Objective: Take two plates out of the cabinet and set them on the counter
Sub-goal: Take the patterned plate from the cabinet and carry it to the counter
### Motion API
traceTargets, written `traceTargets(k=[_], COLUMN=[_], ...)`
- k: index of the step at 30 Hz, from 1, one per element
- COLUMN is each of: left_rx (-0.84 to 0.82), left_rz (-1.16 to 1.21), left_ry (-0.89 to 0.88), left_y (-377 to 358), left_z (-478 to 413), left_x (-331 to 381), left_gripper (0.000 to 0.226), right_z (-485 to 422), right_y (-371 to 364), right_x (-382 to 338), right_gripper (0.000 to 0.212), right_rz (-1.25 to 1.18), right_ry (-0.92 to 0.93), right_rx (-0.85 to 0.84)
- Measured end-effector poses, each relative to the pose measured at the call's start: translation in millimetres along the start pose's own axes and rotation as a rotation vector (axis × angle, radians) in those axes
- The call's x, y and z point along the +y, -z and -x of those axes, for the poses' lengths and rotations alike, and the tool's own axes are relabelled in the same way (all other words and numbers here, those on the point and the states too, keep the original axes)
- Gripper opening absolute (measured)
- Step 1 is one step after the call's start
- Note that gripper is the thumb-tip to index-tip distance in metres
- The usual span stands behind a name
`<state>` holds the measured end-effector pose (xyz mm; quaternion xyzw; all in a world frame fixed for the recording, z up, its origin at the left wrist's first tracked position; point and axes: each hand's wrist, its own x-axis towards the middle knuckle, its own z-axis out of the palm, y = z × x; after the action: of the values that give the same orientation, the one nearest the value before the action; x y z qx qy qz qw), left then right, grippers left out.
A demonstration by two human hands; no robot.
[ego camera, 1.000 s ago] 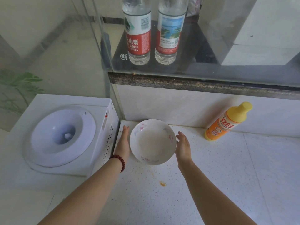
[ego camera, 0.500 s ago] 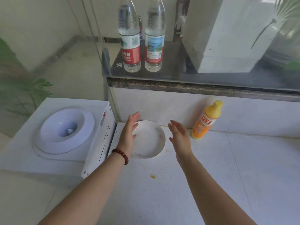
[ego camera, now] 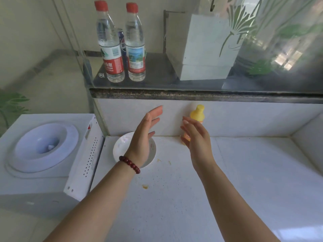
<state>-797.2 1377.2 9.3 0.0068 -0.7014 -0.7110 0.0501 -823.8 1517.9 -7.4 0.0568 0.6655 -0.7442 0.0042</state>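
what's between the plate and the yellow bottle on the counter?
Bare counter in the head view; the left hand overlaps the plate, the right hand the yellow bottle.

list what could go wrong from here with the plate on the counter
1. The right hand is open just in front of the yellow bottle; a sideways sweep could tip it.
2. The left hand hovers over the plate, which lies near the left edge of the counter by the water dispenser; a clip could shove it into that.
3. Orange spots lie on the counter, so a second plate might land on them.
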Motion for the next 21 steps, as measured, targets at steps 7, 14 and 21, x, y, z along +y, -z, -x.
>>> traceTargets(k=[7,14,21], left_rx=[-0.118,-0.367,-0.667], left_rz=[0.043,0.061,0.069], left_ry=[-0.032,-0.076,-0.041], left_y=[-12,-5,-28], left_z=[3,22,55], left_x=[28,36,42], left_gripper=[0.069,0.052,0.060], right_z=[34,87,158], right_y=[4,0,5], right_x=[-31,-32,-25], right_gripper=[0.030,0.026,0.020], right_rz=[0.033,-0.008,0.055], right_ry=[0.138,0.229,0.309], right_rx=[0.123,0.353,0.659])
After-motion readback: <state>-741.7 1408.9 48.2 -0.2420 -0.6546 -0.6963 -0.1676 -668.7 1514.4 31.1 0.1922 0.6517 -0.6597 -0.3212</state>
